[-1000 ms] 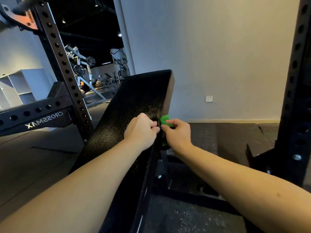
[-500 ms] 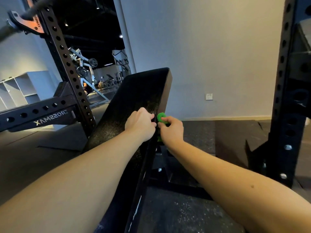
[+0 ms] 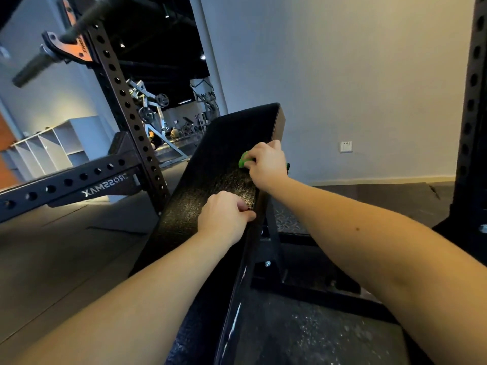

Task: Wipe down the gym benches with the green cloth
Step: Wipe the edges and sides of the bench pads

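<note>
Green cloth (image 3: 243,160): balled in right hand (image 3: 266,164), far end of bench pad (image 3: 210,180)
Left hand (image 3: 224,217): gripping pad's right edge
Progress: probably mid-wipe, near end left

Inclined black bench (image 3: 210,180), green cloth (image 3: 244,159) near its upper right edge under the right hand (image 3: 266,164)

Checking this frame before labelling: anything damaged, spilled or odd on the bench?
The bench pad shows a mottled, yellowish patch mid-surface, between the left hand and the right hand holding the green cloth; wear or glare, cannot tell. Pale specks scatter the floor mat below. Nothing else stands out.
</note>
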Available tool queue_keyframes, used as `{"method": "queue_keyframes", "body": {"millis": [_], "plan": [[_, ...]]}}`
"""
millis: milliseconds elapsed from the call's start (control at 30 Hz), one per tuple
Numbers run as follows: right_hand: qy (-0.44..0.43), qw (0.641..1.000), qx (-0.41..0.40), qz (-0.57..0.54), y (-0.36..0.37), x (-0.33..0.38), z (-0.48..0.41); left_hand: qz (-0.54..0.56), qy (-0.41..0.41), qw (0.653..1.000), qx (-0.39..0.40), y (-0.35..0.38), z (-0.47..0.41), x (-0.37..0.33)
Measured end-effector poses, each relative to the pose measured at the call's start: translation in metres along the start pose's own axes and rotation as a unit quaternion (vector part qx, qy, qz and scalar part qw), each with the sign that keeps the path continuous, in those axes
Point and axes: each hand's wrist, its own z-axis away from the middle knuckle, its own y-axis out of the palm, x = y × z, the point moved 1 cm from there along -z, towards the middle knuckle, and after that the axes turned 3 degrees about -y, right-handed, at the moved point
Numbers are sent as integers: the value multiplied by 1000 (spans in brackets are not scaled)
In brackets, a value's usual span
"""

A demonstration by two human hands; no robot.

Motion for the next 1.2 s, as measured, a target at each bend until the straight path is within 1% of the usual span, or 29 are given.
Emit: {"method": "queue_keyframes", "body": {"millis": [33, 100, 133, 167, 200, 233, 300, 333, 367, 433, 500, 567, 600, 667, 767, 867, 900, 1000, 1100, 1133, 1200], "plan": [[-40, 998, 26, 29, 4, 6, 12, 7, 4, 1000, 0, 1, 0, 2], [-114, 991, 68, 32, 9, 16, 38, 24, 13, 1000, 7, 2, 0, 8], [-130, 988, 84, 20, 9, 15, 43, 33, 17, 999, 11, 4, 1, 11], [-128, 987, 97, 11, 6, 9, 40, 39, 22, 999, 12, 5, 3, 12], [-109, 989, 97, 7, 5, 2, 30, 44, 27, 999, 8, 5, 4, 13], [-77, 994, 80, -6, 4, -8, 17, 48, 29, 998, 3, 5, 5, 14], [36, 995, 13, -88, -2, -28, -6, 60, 37, 998, -4, 8, 6, 15], [85, 986, -32, -142, -3, -34, -12, 61, 40, 997, -4, 8, 7, 15], [114, 975, -68, -180, -2, -36, -13, 58, 40, 997, -4, 8, 6, 15], [151, 961, -100, -211, 2, -30, 11, 55, 41, 998, -3, 9, 5, 15], [180, 946, -113, -246, 6, -21, 50, 58, 38, 998, -6, 10, 7, 15], [199, 936, -98, -274, 13, -18, 94, 63, 38, 997, -10, 10, 10, 14], [199, 936, -84, -276, 16, -16, 112, 67, 40, 997, -13, 10, 10, 15], [199, 939, -67, -273, 20, -17, 123, 70, 42, 997, -14, 11, 10, 15], [232, 936, -89, -249, 19, -25, 85, 66, 41, 997, -9, 10, 9, 14], [292, 910, -126, -266, 16, -33, 43, 72, 41, 997, -11, 10, 12, 13], [297, 905, -133, -274, 17, -33, 40, 72, 41, 997, -11, 10, 12, 12], [266, 919, -113, -267, 19, -23, 74, 76, 36, 996, -13, 12, 11, 14], [222, 930, -68, -284, 18, -11, 133, 72, 34, 997, -19, 14, 11, 15], [211, 932, -56, -291, 18, -7, 147, 70, 33, 997, -21, 15, 11, 16], [206, 929, -58, -303, 16, -3, 151, 69, 30, 997, -22, 15, 11, 16]]}}
